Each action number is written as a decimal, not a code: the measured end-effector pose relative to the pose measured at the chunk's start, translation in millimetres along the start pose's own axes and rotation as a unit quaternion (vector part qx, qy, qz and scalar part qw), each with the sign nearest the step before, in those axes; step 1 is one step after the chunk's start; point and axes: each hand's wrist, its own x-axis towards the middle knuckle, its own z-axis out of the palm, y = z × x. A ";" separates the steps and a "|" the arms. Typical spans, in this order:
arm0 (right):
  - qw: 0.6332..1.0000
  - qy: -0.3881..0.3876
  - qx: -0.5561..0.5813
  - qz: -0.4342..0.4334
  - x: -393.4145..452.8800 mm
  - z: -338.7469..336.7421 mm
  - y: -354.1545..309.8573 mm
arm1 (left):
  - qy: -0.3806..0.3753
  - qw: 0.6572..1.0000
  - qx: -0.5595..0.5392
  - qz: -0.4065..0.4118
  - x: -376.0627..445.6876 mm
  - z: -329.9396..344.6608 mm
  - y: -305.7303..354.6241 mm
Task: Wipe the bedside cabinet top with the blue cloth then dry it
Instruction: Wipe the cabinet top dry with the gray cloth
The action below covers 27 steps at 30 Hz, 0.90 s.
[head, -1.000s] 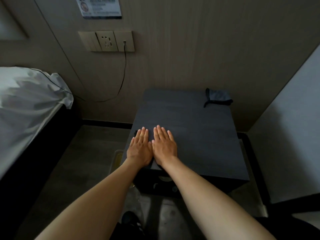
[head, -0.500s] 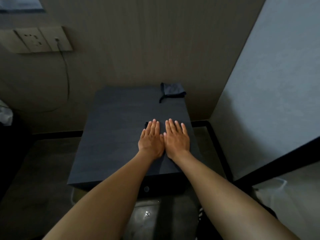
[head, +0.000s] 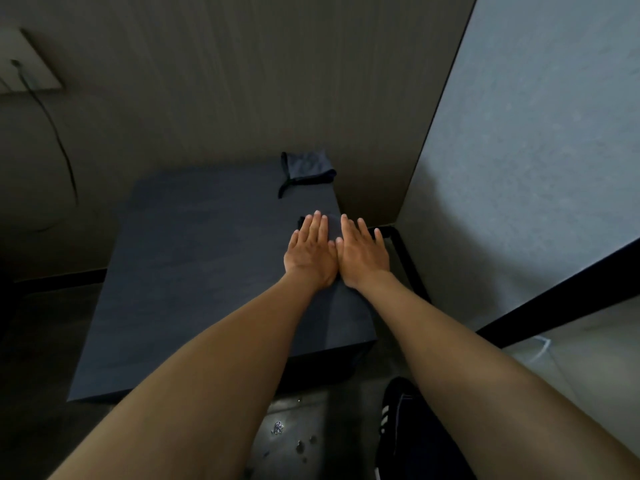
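Bare, flat-fingered, the left hand (head: 310, 252) and right hand (head: 362, 252) are pressed side by side on a dark blue cloth (head: 330, 226), now shifted to the dark grey cabinet tabletop's (head: 194, 271) right edge. A second folded blue-grey cloth (head: 306, 168) lies at the far right corner; a black shoe (head: 398, 410) is seen below.

left hand (head: 310, 252), right hand (head: 362, 252), flat on cloth (head: 331, 227), cabinet top (head: 207, 271)

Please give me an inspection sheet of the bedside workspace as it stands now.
Surface: dark cabinet top, no spills visible.
Job's things: dark cloth flat under both hands, near the right edge; second folded cloth at the far right corner.
Clutter: nothing seen.
Hands: left hand and right hand press flat, side by side.
Cables: cord hangs from wall socket.
Surroundings: panelled wall; shoe on floor.
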 end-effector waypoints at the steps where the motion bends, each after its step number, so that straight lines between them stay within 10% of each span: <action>1: 1.000 -0.007 0.011 0.001 5.6 -2.0 1.8 | 0.002 1.000 -0.003 0.000 5.6 -1.0 0.8; 27: 0.987 -0.116 0.109 0.015 46.0 -14.4 13.6 | 0.002 1.000 -0.014 -0.014 43.5 -5.4 7.0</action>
